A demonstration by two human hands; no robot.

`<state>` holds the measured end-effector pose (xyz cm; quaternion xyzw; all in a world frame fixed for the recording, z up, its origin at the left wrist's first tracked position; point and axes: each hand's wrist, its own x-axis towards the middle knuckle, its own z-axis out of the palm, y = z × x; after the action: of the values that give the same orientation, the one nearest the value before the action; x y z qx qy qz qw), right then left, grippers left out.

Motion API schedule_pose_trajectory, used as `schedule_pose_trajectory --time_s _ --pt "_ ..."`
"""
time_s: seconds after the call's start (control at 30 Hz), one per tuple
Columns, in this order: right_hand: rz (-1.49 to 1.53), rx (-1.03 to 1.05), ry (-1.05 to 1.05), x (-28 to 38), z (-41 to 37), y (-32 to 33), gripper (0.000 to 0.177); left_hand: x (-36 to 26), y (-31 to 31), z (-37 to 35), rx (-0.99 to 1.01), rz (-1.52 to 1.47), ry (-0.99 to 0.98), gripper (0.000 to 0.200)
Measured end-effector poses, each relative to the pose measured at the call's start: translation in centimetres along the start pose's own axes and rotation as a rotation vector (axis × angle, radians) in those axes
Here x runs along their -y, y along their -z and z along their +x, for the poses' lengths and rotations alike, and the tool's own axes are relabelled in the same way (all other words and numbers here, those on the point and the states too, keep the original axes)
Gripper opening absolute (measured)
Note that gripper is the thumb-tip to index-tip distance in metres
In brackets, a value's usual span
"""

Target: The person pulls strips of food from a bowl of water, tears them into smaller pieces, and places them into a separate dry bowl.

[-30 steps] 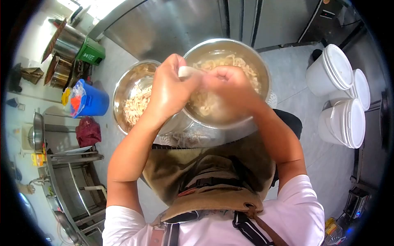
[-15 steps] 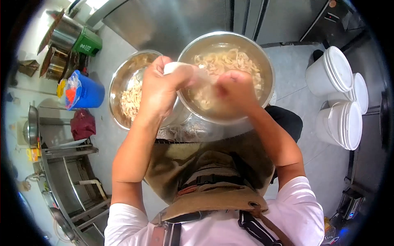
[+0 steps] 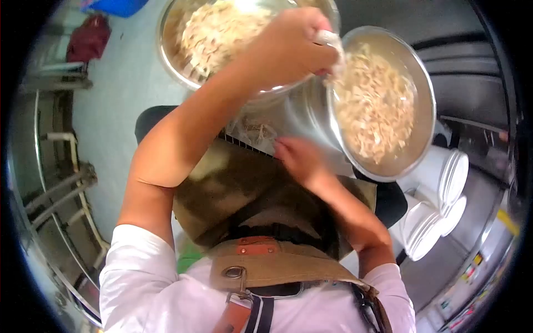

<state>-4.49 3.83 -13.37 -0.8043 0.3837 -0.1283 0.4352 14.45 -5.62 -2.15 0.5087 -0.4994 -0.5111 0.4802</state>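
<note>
My left hand [image 3: 297,50] is closed around a whitish, soft-looking piece of food [image 3: 331,47], held up between two steel bowls. The left bowl [image 3: 166,47] has a heap of pale strips [image 3: 222,36] in it. In the right bowl [image 3: 426,83], similar pale strips [image 3: 380,105] lie in cloudy water. Lower down, my right hand [image 3: 302,158] is slightly blurred, its fingertips pinched together beside some pale scraps [image 3: 258,130] on clear plastic. Whatever those fingertips hold is too small to make out.
White lidded buckets [image 3: 430,222] stand on the floor at the right. A metal frame [image 3: 55,205] runs along the left side. A dark red cloth [image 3: 89,39] and part of a blue bin [image 3: 117,5] show at the upper left. A brown apron [image 3: 250,188] covers my lap.
The view has swung, so the bowls appear turned. My hands, formerly close together over the right bowl, are apart. The right has dropped toward the scraps; the left keeps the whitish piece.
</note>
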Motion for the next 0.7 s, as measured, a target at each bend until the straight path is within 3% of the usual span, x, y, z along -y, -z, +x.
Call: schedule_pose_trajectory --time_s 0.03,0.07,0.1,0.2,0.3,0.5,0.6,0.7 --pt "-0.047 0.125 -0.106 -2.2 1.7 -2.8 0.024 0.4 0.8 0.0 0.02 -0.015 -0.03 0.022" --pt "-0.045 0.126 -0.141 -5.3 3.5 -5.7 0.022 1.3 1.1 0.5 -0.05 0.214 -0.077 0.018" --pt "-0.039 0.131 -0.176 -8.3 4.9 -9.1 0.02 0.8 1.9 0.1 0.002 0.22 -0.012 0.021" --pt "-0.154 0.294 -0.226 -15.4 9.8 -17.1 0.021 2.8 3.7 -0.1 -0.091 0.145 -0.036 0.022" --pt "-0.347 0.457 -0.206 -18.6 11.6 -21.3 0.022 3.9 5.4 -0.8 -0.152 0.176 -0.066 0.022" --pt "-0.557 0.58 -0.095 -20.9 9.7 -22.9 0.029 3.3 6.4 -0.3 -0.111 0.207 -0.069 0.024" --pt "-0.517 0.553 -0.049 -20.9 8.1 -22.1 0.033 4.0 5.8 0.6 -0.231 0.457 -0.323 0.027" --pt "-0.291 0.371 -0.028 -18.0 5.9 -18.5 0.036 2.4 5.1 0.5 -0.081 0.315 -0.142 0.026"
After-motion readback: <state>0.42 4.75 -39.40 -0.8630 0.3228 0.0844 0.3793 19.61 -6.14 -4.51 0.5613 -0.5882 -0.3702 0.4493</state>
